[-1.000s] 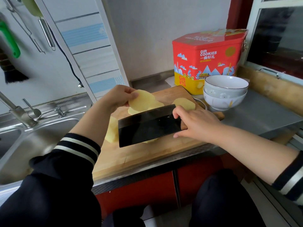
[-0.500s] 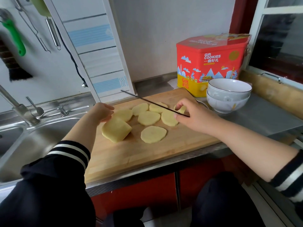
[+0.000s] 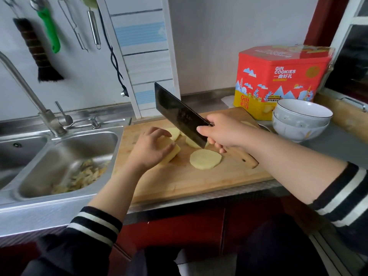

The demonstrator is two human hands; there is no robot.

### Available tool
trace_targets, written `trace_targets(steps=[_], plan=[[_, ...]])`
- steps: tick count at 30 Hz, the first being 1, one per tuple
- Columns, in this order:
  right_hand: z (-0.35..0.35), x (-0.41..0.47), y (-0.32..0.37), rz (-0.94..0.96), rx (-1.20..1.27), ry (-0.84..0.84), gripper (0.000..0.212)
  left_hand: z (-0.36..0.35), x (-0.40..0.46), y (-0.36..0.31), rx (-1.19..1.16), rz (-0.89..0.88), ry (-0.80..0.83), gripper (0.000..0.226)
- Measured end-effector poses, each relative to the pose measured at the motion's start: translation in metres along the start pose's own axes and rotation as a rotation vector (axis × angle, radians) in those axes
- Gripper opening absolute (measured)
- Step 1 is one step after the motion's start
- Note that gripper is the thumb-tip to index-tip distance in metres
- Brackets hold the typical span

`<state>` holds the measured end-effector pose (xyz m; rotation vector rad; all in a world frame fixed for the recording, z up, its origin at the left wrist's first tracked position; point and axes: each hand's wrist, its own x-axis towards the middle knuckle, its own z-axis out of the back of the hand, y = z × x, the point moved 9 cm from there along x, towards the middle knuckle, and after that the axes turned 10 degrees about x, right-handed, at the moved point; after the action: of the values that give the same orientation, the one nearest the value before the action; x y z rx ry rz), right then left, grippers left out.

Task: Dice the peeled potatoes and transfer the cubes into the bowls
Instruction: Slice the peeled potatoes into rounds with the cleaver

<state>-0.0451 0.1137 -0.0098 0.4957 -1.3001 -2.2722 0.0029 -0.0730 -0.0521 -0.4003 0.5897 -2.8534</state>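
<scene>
A person steadies a stack of pale yellow potato slices (image 3: 170,153) on a bamboo cutting board (image 3: 199,176), with a dark rectangular cleaver (image 3: 180,115) raised.

The left hand (image 3: 151,149) curls over the stack to hold it firm for strip cuts. The right hand (image 3: 221,132) clenches the cleaver's wooden handle, blade angled clear. Loose slices lie beside it; two stacked white bowls (image 3: 300,121) wait, apparently empty, at the board's right.
</scene>
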Motion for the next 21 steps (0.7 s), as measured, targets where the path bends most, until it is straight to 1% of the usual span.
trace_targets(steps=[1,5,6,9,11,14,16,21], plan=[[-0.003,0.001,0.000,-0.022,-0.010,0.010,0.016,0.000,-0.002,0.002,-0.013,0.013,-0.007,0.023],[-0.013,0.009,-0.004,-0.110,-0.072,0.050,0.042,0.005,-0.005,0.003,0.012,0.044,-0.017,0.033],[-0.016,0.010,-0.005,-0.124,-0.098,0.067,0.044,0.006,-0.007,0.003,0.017,0.043,-0.022,0.037],[-0.026,0.011,-0.005,-0.135,-0.161,0.108,0.039,0.008,-0.014,0.004,0.003,0.000,-0.077,0.043],[-0.035,0.010,-0.003,-0.142,-0.186,0.134,0.037,0.011,-0.020,0.001,-0.005,-0.061,-0.188,0.040],[-0.050,0.009,0.003,-0.134,-0.205,0.181,0.030,0.026,-0.032,-0.008,0.048,-0.214,-0.464,0.029],[-0.058,0.009,0.008,-0.129,-0.210,0.205,0.029,0.032,-0.040,-0.009,0.089,-0.271,-0.594,0.023],[-0.064,0.012,0.005,-0.187,-0.251,0.200,0.033,0.028,-0.045,-0.007,0.088,-0.315,-0.650,0.021]])
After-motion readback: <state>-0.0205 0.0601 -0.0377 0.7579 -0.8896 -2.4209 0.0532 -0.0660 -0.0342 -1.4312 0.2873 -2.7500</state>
